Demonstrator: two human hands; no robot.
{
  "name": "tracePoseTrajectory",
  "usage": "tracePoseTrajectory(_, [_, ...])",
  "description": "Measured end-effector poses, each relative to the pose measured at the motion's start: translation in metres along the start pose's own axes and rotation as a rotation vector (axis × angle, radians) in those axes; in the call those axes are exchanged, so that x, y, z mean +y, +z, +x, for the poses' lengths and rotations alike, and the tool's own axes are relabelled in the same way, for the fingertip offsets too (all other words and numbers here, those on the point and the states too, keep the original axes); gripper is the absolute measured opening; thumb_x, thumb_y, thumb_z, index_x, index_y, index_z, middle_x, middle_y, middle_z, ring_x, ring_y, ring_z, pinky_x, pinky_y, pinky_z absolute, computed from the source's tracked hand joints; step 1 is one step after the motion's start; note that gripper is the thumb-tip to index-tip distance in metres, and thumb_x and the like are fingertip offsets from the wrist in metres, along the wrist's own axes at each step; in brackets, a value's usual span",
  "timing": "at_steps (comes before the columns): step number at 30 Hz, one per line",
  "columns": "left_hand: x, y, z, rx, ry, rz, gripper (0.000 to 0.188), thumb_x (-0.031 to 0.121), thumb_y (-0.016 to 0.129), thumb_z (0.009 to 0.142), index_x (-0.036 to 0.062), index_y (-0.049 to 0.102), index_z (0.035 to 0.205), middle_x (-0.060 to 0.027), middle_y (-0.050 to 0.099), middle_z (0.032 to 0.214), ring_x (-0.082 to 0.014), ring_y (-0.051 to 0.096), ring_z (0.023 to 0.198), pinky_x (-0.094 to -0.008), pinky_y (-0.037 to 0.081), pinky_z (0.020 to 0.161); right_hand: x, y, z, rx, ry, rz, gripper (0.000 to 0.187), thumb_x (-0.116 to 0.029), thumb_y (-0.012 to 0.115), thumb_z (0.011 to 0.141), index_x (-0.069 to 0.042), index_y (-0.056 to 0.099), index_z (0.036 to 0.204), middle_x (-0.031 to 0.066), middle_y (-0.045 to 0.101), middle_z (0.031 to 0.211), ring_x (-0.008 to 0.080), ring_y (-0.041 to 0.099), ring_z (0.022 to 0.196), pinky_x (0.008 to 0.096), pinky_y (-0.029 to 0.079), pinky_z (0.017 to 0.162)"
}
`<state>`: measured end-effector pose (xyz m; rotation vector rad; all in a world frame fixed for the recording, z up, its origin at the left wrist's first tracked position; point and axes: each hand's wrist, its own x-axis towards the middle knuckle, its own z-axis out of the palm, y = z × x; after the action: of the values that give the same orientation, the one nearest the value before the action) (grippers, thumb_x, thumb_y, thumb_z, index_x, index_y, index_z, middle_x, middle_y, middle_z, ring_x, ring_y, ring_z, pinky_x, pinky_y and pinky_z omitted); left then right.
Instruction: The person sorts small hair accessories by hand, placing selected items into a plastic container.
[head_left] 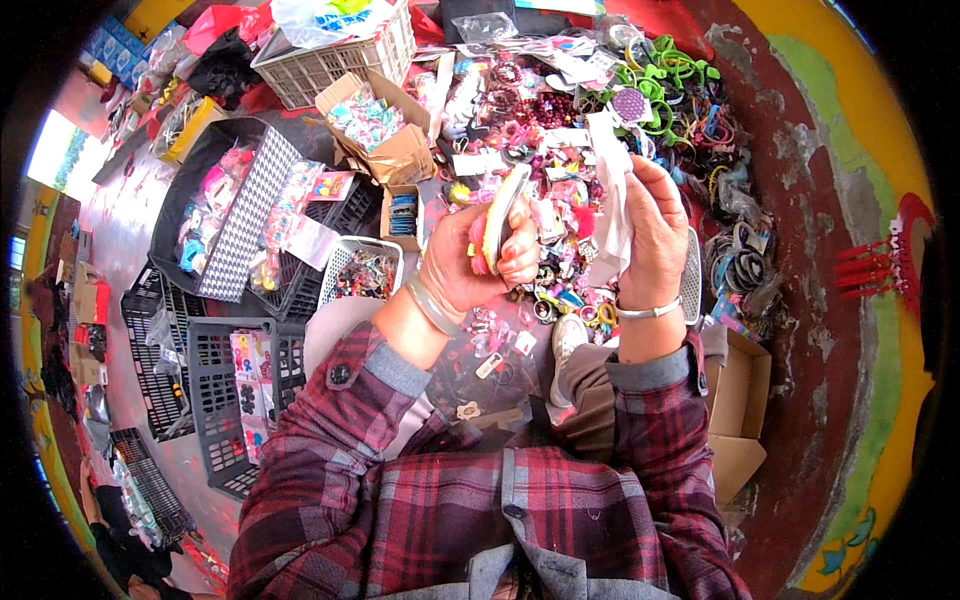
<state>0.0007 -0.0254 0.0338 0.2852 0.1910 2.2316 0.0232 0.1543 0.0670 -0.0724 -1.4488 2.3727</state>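
My left hand point(465, 255) is closed around a curved, band-like thing point(508, 205) with a pale and yellow edge and some pink by the fingers; its exact kind is hard to make out. To the right, my right hand point(652, 235) pinches a limp white strip point(608, 200) that looks like thin plastic or paper. The strip hangs over a heap of small, colourful hair accessories point(565, 165). Green headbands point(660, 75) lie at the far right of that heap. A white basket of small trinkets point(365, 268) is just left of my left wrist.
An open cardboard box point(390, 135) of small packets and a beige crate point(340, 60) stand at the far left. Black plastic crates point(210, 390) and a houndstooth-sided box point(250, 215) are on the left. Another cardboard box point(738, 410) sits by my right elbow.
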Motion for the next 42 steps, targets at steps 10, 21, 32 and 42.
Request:
tracePoseTrajectory(10, [-0.003, -0.005, -0.007, -0.121, -0.121, -0.072, 0.023, 0.028, 0.042, 0.086, 0.0059, 0.048, 0.08, -0.007, 0.048, 0.056, -0.016, 0.042, 0.046, -0.0269, 0.034, 0.045, 0.003, 0.017, -0.013, -0.3, -0.074, -0.359, 0.038, -0.004, 0.064, 0.078, -0.004, 0.053, 0.115, 0.0018, 0.055, 0.101, 0.0065, 0.051, 0.086, 0.0207, 0.043, 0.072])
tracePoseTrajectory(21, [0.006, -0.007, 0.002, 0.132, -0.066, 0.329, 0.048, 0.035, 0.05, 0.088, 0.0003, 0.045, 0.12, -0.0113, 0.056, 0.112, -0.0212, 0.056, 0.103, -0.0351, 0.048, 0.086, 0.016, 0.0, -0.003, -0.192, 0.168, -0.324, 0.011, -0.01, 0.061, 0.084, 0.0, 0.062, 0.088, -0.0022, 0.059, 0.075, 0.0033, 0.05, 0.064, 0.0178, 0.041, 0.055])
tracePoseTrajectory(32, [-0.003, -0.009, 0.002, 0.246, -0.001, 0.341, 0.051, -0.001, 0.051, 0.081, 0.0007, 0.035, 0.129, -0.0141, 0.049, 0.123, -0.0231, 0.052, 0.111, -0.0326, 0.047, 0.09, 0.018, -0.026, 0.022, 0.156, -0.203, -0.365, 0.012, -0.009, 0.062, 0.083, 0.0, 0.063, 0.091, -0.0015, 0.057, 0.079, 0.0045, 0.052, 0.07, 0.0186, 0.043, 0.06])
tracePoseTrajectory(42, [-0.007, -0.011, 0.0, 0.259, 0.051, 0.404, 0.052, -0.01, 0.046, 0.078, -0.0002, 0.036, 0.128, -0.0107, 0.048, 0.121, -0.0227, 0.051, 0.109, -0.0364, 0.042, 0.094, 0.037, 0.014, -0.018, -0.366, -0.546, -1.051, 0.017, 0.004, 0.062, 0.066, -0.006, 0.063, 0.08, 0.0089, 0.057, 0.082, 0.0243, 0.059, 0.076, 0.0301, 0.047, 0.065])
